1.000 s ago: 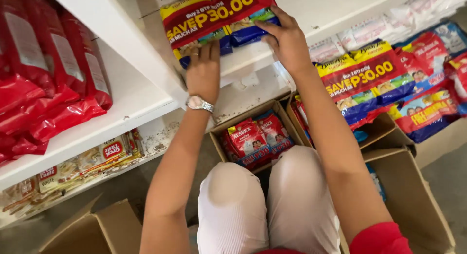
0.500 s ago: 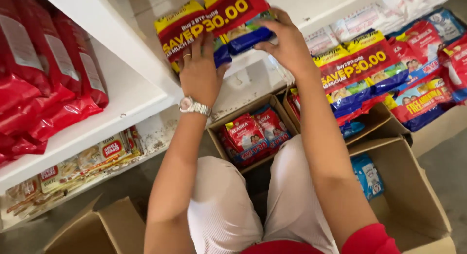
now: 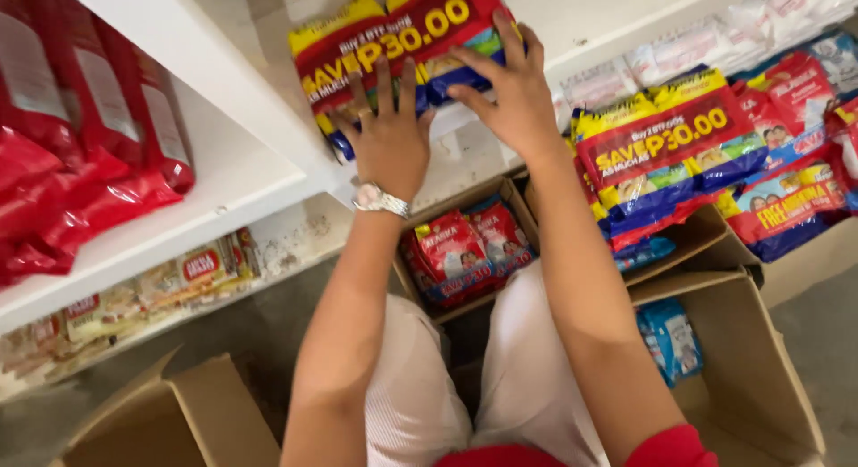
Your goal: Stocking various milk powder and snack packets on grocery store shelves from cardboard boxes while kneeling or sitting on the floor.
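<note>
Red bags [image 3: 80, 136]: far left, upper shelf, glossy, standing packed and slumping forward over the shelf edge.

Small packs [image 3: 152, 288]: low shelf beneath, lying flat in a row, pale with red labels, partly in shadow.

Empty box [image 3: 179, 422]: brown cardboard, bottom left on the floor, flaps open upward.

White shelf [image 3: 232, 172]: runs diagonally from the top left toward the centre; its front edge bears the bundle.

Left hand [image 3: 389, 136]: wristwatch on, fingers spread flat against the lower left face of the bundle, pressing rather than gripping (apparently to keep it from sliding off the edge).

Bundle [image 3: 393, 47]: yellow, red and blue promo multipack, top centre, resting on the shelf edge, tilted slightly and braced between the two hands.

Right hand [image 3: 505, 92]: fingers splayed over the bundle's lower right corner, open and pressing; the hands sit near each other but apart, neither closed round anything.

Open box [image 3: 465, 248]: between the knees, holding red and blue pouches stacked upright, within reach of both hands.

Stacked bundles [image 3: 666, 150]: right of the arm, same promo wrap, leaning on another carton.

Blue pack [image 3: 670, 337]: lying in the lower right box [image 3: 769, 378], alone.
</note>
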